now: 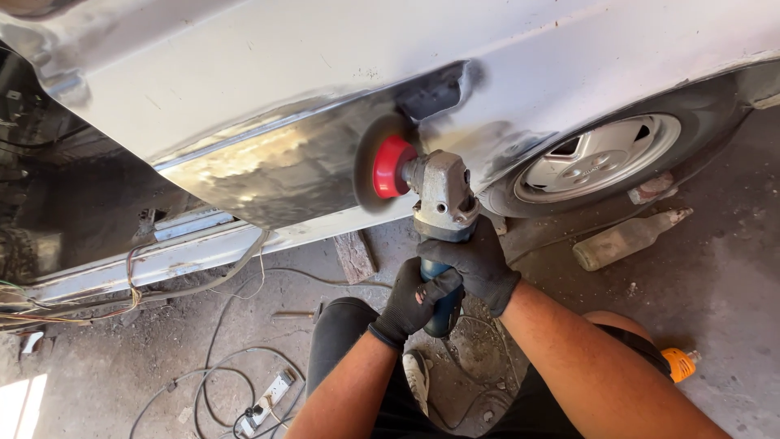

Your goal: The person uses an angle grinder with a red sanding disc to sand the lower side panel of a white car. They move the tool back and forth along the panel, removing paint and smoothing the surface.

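Observation:
Both of my hands wear black gloves and grip an angle grinder point(441, 203). My right hand point(477, 264) wraps the grinder's body just behind its grey head. My left hand point(413, 302) clasps the dark blue rear handle below it. The grinder carries a red-hubbed spinning disc point(383, 165) pressed against the bare, sanded metal patch point(280, 175) on a white car's rear side panel point(341, 57), just ahead of the wheel arch.
The car's rear wheel point(600, 156) with a silver rim sits at right. A dusty bottle point(626, 238) lies on the concrete floor near it. A power strip point(268, 398) and loose cables lie at lower left. A wood block point(355, 256) rests under the sill. My knees are bent below.

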